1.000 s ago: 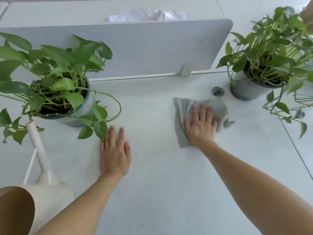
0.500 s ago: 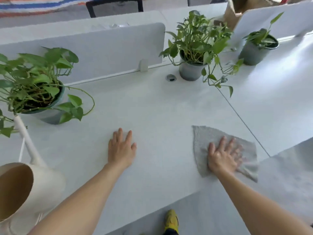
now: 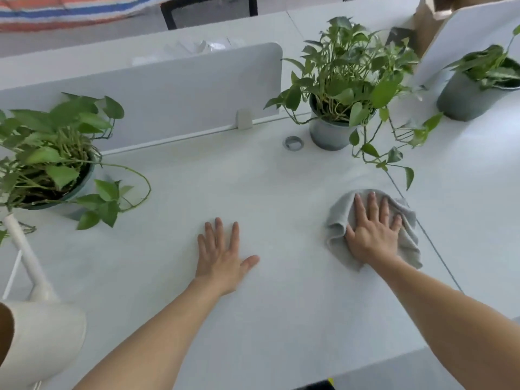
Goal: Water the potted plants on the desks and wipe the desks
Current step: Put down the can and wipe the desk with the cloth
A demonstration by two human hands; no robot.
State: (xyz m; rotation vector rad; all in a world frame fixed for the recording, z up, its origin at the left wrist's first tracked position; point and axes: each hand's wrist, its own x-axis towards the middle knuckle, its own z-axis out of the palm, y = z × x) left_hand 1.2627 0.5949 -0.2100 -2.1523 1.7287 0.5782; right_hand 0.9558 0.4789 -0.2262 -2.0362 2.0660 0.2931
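- The left hand [image 3: 222, 260] lies flat on the white table [image 3: 253, 187], palm down. Its fingers are straight and slightly spread, the thumb is out to the side, and it holds nothing.
- The right hand [image 3: 371, 235] presses flat on a grey cloth [image 3: 336, 229]. Its fingers are straight and apart, not curled round the fabric.
- The cloth is bunched, with folds showing on both sides of the hand. It lies on the right part of the table, just beside the seam with the neighbouring table.
- The left plant [image 3: 56, 153] stands at the table's left side, in front of the divider panel [image 3: 168, 88]. A long vine loops out over the pot rim above the table surface.
- The middle plant [image 3: 346, 80] stands in a grey pot [image 3: 329, 133] at the far right of the table. Its trailing stem hangs down, with the lowest leaf near the cloth.
- A round grey cable port [image 3: 293, 142] sits in the table just left of that pot.
- The right plant [image 3: 478, 80] stands on the neighbouring table, well apart from both hands.
- A cream watering can [image 3: 42, 339] occupies the lower left corner. Its long spout rises toward the left plant.
- A dark chair [image 3: 208, 9] stands beyond the far table.
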